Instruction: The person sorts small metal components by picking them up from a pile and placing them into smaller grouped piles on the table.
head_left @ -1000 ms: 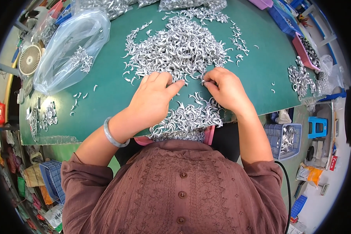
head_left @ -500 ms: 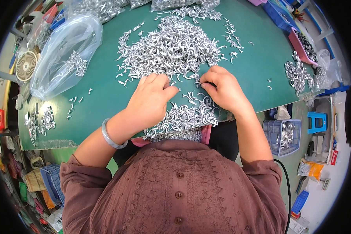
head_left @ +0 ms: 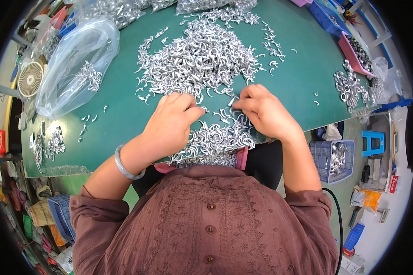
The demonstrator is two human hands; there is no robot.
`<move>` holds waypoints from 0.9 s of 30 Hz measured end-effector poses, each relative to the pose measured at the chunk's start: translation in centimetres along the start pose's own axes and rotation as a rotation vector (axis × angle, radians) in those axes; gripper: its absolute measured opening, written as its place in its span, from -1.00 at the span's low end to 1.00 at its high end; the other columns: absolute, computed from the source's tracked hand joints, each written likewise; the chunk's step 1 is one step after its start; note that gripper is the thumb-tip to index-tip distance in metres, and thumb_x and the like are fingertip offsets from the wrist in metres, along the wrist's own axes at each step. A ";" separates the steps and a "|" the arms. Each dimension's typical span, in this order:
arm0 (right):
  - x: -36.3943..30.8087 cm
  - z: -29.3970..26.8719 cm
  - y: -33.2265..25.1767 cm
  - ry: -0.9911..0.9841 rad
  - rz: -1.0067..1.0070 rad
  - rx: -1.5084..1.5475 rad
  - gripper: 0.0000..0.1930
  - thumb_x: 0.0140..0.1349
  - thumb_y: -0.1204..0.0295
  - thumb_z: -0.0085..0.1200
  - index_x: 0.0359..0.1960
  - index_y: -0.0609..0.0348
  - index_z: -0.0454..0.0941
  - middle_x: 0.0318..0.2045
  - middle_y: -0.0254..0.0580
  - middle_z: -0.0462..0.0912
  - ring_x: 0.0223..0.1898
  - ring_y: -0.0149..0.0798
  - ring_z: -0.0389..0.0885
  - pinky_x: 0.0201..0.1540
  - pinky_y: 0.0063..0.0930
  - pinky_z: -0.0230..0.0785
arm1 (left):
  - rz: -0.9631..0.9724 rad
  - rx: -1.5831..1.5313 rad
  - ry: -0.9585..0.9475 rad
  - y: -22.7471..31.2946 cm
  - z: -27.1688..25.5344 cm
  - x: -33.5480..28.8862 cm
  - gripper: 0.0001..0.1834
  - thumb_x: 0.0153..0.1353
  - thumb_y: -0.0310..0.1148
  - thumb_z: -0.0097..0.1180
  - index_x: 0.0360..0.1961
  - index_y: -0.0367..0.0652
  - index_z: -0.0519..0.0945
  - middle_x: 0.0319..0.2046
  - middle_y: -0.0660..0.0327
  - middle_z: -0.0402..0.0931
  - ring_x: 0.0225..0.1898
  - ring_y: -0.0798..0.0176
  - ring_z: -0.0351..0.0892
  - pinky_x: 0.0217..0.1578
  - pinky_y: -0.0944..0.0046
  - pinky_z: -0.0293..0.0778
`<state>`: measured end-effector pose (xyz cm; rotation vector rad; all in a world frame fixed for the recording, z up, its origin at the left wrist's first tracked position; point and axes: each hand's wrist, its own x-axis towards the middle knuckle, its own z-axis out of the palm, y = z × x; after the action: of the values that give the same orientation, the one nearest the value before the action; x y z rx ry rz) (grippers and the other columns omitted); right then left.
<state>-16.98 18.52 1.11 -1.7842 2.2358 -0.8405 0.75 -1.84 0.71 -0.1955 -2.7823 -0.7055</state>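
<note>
A large heap of small, curved silver metal pieces (head_left: pixel 202 55) covers the far middle of the green table (head_left: pixel 137 110). Closer to me lies a second, smaller pile of the same pieces (head_left: pixel 215 137), reaching the table's front edge. Between the two piles, on the left, my left hand (head_left: pixel 173 120) is closed, thumb and fingers pinched at a small silver piece (head_left: pixel 205 110). Opposite it, my right hand (head_left: pixel 265 110) pinches a curved metal piece (head_left: pixel 232 101) at its fingertips. Below the edge, a pink basket (head_left: pixel 241 158) sits under the near pile, holding more pieces.
An open clear plastic bag (head_left: pixel 78 68) with some pieces lies at the left. Filled bags (head_left: pixel 112 13) line the far edge. Silver rings (head_left: pixel 348 89) and a pink tray (head_left: pixel 355 55) are at the right. A blue crate (head_left: pixel 331 160) and blue stool (head_left: pixel 373 143) stand beyond the table.
Both hands have come slightly nearer to me, toward the small pile. A few pieces between the hands have shifted; the large heap looks the same.
</note>
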 end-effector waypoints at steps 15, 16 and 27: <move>0.9 0.2 0.2 0.110 0.074 -0.075 -0.66 0.04 0.74 -0.01 -0.16 0.19 0.66 -0.25 -0.11 0.53 -0.14 -0.01 0.49 -0.05 -0.24 0.39 | -0.033 0.016 -0.012 0.1 -0.4 -0.6 -0.59 -0.05 -0.70 -0.04 -0.13 -0.25 0.61 -0.22 0.09 0.46 -0.15 -0.01 0.41 -0.06 0.11 0.29; 1.1 0.5 0.0 0.110 0.074 -0.075 -0.66 0.04 0.74 -0.01 -0.16 0.19 0.66 -0.25 -0.11 0.53 -0.14 -0.01 0.49 -0.05 -0.24 0.39 | -0.034 0.017 -0.011 0.1 -0.4 -0.6 -0.59 -0.05 -0.70 -0.04 -0.13 -0.25 0.61 -0.22 0.09 0.46 -0.15 -0.01 0.41 -0.06 0.11 0.29; 2.0 1.1 -0.5 0.090 0.046 -0.052 -0.66 0.00 0.73 -0.03 -0.22 0.19 0.68 -0.27 -0.13 0.54 -0.13 0.00 0.48 -0.02 -0.22 0.37 | -0.010 0.026 -0.031 0.3 -0.7 -0.7 -0.58 -0.03 -0.68 -0.02 -0.11 -0.21 0.63 -0.21 0.12 0.45 -0.17 0.03 0.41 -0.09 0.12 0.29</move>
<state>-16.63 16.23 0.93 -1.7425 2.3657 -0.8783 1.65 -1.95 1.20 -0.1898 -2.8226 -0.6732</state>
